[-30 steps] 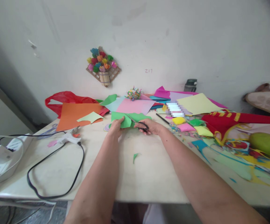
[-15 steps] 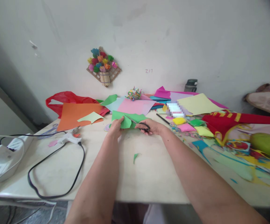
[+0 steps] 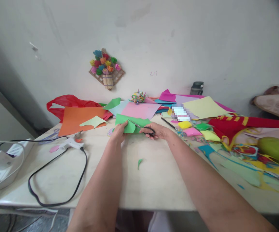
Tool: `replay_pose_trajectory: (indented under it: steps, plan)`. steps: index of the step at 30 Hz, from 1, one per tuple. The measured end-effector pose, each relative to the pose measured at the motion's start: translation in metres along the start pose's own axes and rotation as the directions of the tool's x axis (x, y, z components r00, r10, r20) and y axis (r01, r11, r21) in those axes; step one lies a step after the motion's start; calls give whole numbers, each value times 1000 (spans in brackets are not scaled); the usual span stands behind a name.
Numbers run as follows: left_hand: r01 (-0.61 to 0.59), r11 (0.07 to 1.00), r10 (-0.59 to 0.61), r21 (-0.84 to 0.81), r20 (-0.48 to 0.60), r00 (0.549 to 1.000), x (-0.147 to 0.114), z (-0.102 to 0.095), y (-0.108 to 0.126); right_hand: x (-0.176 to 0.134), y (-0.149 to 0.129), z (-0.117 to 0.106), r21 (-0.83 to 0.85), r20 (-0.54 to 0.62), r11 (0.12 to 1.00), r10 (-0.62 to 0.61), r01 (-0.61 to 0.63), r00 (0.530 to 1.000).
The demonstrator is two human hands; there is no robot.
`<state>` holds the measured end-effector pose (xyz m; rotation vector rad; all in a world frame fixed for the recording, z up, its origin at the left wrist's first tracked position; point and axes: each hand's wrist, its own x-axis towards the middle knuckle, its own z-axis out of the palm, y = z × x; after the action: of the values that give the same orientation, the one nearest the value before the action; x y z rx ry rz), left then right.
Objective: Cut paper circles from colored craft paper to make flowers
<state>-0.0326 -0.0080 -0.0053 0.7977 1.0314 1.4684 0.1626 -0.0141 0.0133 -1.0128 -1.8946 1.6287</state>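
Observation:
A sheet of green paper (image 3: 130, 128) is pinched at its left side by my left hand (image 3: 120, 130). My right hand (image 3: 153, 130) is closed round the black handles of a pair of scissors (image 3: 150, 130). The scissor blades point left and lie across the green paper, along a cut edge, with their tip near my left fingers. A small green paper scrap (image 3: 139, 163) lies on the table nearer to me, between my forearms.
A glue gun (image 3: 74, 142) with a looped black cord and a power strip (image 3: 11, 158) are at left. Orange paper (image 3: 75, 119) and pink paper (image 3: 139, 110) lie behind. Several clay packets (image 3: 192, 132), paper scraps and a green mango-like fruit (image 3: 276, 150) are at right.
Hardly anything differs. The right part of the green paper has shifted slightly near the scissors, while both hands keep their places and holds.

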Motion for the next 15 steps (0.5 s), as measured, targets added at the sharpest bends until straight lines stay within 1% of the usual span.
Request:
replay_pose_trajectory:
  steps: [6,10,15]
  plan:
    - [-6,1000,6,-7,17,1000,0,-1,0,-1,-2,1,5,-3,1000,-10,10,1000]
    - [5,1000,-5,6,-6,1000,0,-1,0,-2,-3,1,3,-8,1000,-1,1,1000]
    - [-22,1000,23,19,-65,998,5,-4,-2,-1,-1,-2,-9,-4,1000,-6,6,1000]
